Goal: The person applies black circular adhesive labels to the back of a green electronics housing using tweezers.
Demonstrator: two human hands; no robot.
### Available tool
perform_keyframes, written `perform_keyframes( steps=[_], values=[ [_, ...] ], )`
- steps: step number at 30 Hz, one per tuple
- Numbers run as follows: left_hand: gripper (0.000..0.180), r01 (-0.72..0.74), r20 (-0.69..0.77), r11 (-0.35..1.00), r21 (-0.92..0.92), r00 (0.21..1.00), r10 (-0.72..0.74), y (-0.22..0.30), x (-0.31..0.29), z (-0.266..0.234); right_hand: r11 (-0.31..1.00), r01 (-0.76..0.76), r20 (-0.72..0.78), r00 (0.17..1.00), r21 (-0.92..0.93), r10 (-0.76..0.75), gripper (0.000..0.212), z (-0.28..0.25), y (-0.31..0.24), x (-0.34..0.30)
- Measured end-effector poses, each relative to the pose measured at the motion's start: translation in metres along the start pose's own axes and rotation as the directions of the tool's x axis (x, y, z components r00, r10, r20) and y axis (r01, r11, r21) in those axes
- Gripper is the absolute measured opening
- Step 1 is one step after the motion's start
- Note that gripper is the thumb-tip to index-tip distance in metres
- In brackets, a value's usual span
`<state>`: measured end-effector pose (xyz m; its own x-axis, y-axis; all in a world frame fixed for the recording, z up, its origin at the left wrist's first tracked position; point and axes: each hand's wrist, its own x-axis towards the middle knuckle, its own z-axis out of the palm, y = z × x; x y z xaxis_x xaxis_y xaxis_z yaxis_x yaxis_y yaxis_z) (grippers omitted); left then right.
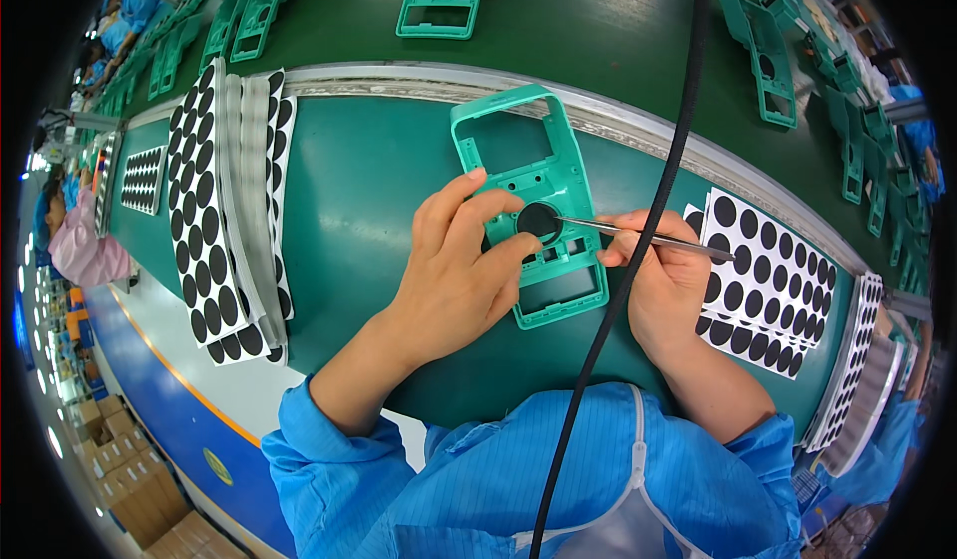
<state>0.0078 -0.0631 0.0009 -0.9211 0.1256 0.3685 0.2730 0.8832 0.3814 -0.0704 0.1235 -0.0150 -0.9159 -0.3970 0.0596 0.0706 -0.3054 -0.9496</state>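
A green plastic housing [551, 184] with rectangular openings lies on the green work table in front of me. Over its round middle part sits a black round sticker [539, 220]. My left hand [457, 250] rests on the housing's left side, its thumb and fingers around the sticker and touching near its edge. Pinched in my right hand [663, 270] are metal tweezers [613, 228], whose tips reach the right edge of the sticker. Whether the tips grip the sticker is too small to tell. Beside my right hand lie white sheets of black round stickers [768, 260].
More sticker sheets [199, 210] lie at the left by a metal rail [249, 200]. Beyond the table's metal edge, a dark green conveyor [588, 31] carries several green housings [439, 1]. A black cable [638, 245] hangs across the view. Other people work at both sides.
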Motion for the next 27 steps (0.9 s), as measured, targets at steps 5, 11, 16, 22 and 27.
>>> perform_keyframes(
  steps=[5,11,16,22,27],
  values=[
    [0.030,0.001,0.010,1.000,-0.011,1.000,0.000,0.0011,0.0025,-0.0023,1.000,0.021,0.002,1.000,-0.010,-0.021,0.010,0.0002,-0.0008,0.0006],
    [0.033,-0.004,0.015,1.000,-0.027,1.000,0.004,0.0015,0.0026,-0.0025,1.000,0.001,-0.006,1.000,-0.014,-0.001,0.011,0.0006,-0.0011,-0.0001],
    [0.037,-0.006,0.024,1.000,-0.005,1.000,0.006,0.0023,0.0029,-0.0023,0.999,0.017,0.011,1.000,-0.034,-0.017,0.012,0.0006,-0.0016,-0.0010],
    [0.036,-0.098,0.036,0.988,0.117,0.995,0.094,-0.0017,0.0082,-0.0066,0.999,0.025,0.014,1.000,-0.041,-0.025,0.012,0.0010,-0.0025,-0.0014],
    [0.034,-0.142,0.052,0.969,0.203,0.990,0.134,-0.0058,0.0102,-0.0096,0.997,0.028,0.013,1.000,-0.071,-0.027,0.012,0.0013,-0.0036,-0.0014]
  ],
)
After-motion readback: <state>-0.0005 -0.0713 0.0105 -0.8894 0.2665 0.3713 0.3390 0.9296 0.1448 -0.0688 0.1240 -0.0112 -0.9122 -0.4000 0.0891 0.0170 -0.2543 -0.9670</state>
